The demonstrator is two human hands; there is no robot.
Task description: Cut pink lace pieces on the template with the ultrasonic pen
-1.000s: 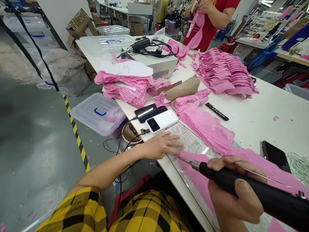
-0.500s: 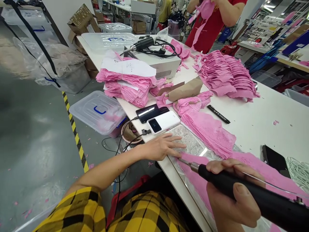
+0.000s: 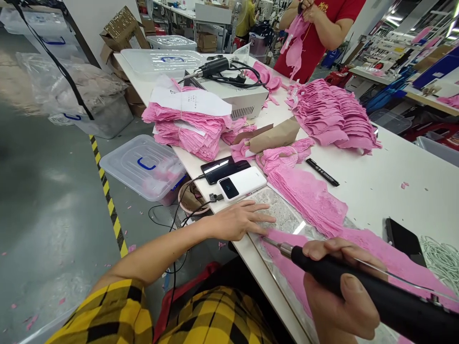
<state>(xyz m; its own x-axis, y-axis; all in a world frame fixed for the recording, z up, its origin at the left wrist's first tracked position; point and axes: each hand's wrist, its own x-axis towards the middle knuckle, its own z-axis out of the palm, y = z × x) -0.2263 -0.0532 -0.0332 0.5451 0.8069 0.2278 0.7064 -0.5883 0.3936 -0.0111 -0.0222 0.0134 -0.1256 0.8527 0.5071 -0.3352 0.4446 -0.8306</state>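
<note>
My left hand (image 3: pixel 239 219) lies flat with fingers stretched out on a glass cutting plate (image 3: pixel 283 215) at the table's near edge, just left of a long strip of pink lace (image 3: pixel 390 260). My right hand (image 3: pixel 340 291) is wrapped round a black hot-cutter tool (image 3: pixel 373 296). Its metal tip touches the left end of the pink lace, close to my left fingertips. A stack of cut pink lace pieces (image 3: pixel 308 196) lies on the plate beyond.
On the white table (image 3: pixel 380 177) lie a white power bank (image 3: pixel 242 184), a black phone (image 3: pixel 224 168), a black marker (image 3: pixel 322 172), another phone (image 3: pixel 405 239), pink fabric stacks (image 3: pixel 333 112) and a control box (image 3: pixel 233 95). A person in red (image 3: pixel 315 28) stands opposite. Plastic bins (image 3: pixel 143 167) sit on the floor.
My right hand has pushed the cutter tip a little leftward and lower, onto the lace's end. My left hand has barely moved.
</note>
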